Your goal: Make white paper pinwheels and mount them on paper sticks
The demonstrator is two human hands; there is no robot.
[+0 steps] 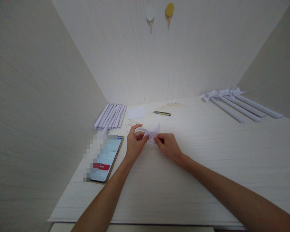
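Between both hands is a small white paper pinwheel (151,132), its curled points standing up above the fingers. My left hand (136,141) pinches its left side between thumb and fingers, with the index finger stretched out above. On the other side, my right hand (168,143) grips the lower right part of the paper with thumb and forefinger. The middle of the pinwheel is partly covered by the fingertips. Just beyond the hands lie thread snips (162,113) and a flat white paper square (136,112).
Several rolled paper sticks (111,116) lie side by side at the back left. A phone (106,159) rests left of my left forearm. Several paper pinwheels on sticks (241,104) lie at the back right. Small rubber bands (132,123) sit behind my left hand. Two hooks (169,10) hang on the wall.
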